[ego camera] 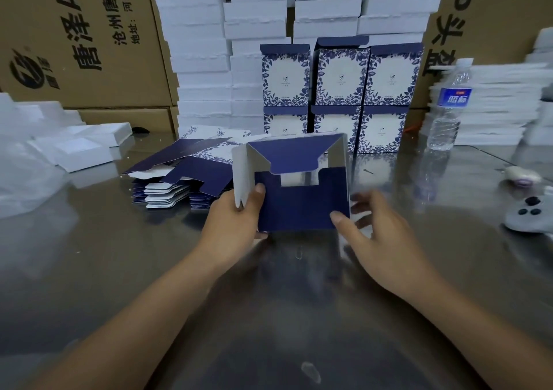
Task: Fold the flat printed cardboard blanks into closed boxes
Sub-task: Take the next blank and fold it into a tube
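A half-formed navy and white box [299,204] stands in the middle of the steel table, its end flaps folded partly over each other with a gap between them. My left hand [236,219] grips its left wall, thumb on the navy flap. My right hand [377,234] holds the right side, thumb on the flap's lower corner and fingers behind the wall. A pile of flat printed blanks [179,174] lies just left of the box. Several finished blue floral boxes [341,96] are stacked in two rows behind it.
White foam trays [197,54] are stacked high at the back, more lie loose at the left [80,147] and piled at the right [493,105]. A water bottle [449,105] stands at the right. Brown cartons [77,39] line the back. A white controller [529,213] lies near the right edge.
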The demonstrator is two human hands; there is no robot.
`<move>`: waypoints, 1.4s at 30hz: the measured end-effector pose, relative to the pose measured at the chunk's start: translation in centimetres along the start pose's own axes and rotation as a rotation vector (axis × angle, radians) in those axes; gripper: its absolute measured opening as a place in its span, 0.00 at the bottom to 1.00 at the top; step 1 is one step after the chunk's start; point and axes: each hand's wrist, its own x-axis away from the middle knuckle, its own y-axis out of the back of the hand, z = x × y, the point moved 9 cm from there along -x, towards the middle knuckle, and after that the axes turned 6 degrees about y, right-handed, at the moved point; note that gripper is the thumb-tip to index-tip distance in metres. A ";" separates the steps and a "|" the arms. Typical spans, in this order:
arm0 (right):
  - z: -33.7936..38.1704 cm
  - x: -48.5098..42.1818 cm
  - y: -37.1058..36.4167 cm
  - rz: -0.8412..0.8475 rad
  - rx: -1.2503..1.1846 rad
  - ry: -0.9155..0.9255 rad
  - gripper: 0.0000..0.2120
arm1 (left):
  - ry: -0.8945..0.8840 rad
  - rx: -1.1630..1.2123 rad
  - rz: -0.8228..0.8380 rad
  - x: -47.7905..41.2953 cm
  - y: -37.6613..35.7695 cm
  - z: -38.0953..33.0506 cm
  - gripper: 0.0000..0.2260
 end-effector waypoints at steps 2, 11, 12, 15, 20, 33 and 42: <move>-0.3 0.1 0.1 -0.006 -0.007 -0.077 0.25 | 0.014 -0.002 -0.037 0.1 0.3 -0.1 0.11; -2.2 0.1 -1.2 -0.050 -0.505 -0.340 0.21 | 0.015 -0.088 0.011 0.6 -0.6 -0.5 0.04; -2.3 0.1 -1.1 -0.061 -0.542 -0.361 0.20 | 0.004 -0.128 0.014 0.7 -0.8 -0.7 0.06; -2.1 0.1 -0.9 -0.079 -0.619 -0.383 0.20 | 0.017 -0.086 0.016 1.1 -1.3 -1.0 0.13; -1.2 0.1 -1.2 -0.058 -0.717 -0.368 0.19 | 0.282 0.213 0.094 1.6 -3.1 1.2 0.14; 0.0 0.7 -2.6 0.088 -0.815 -0.445 0.23 | 0.175 0.330 0.221 1.8 -4.1 0.2 0.14; 1.3 1.0 -3.3 0.173 -0.884 -0.403 0.27 | 0.154 0.472 0.396 3.0 -5.9 -0.7 0.18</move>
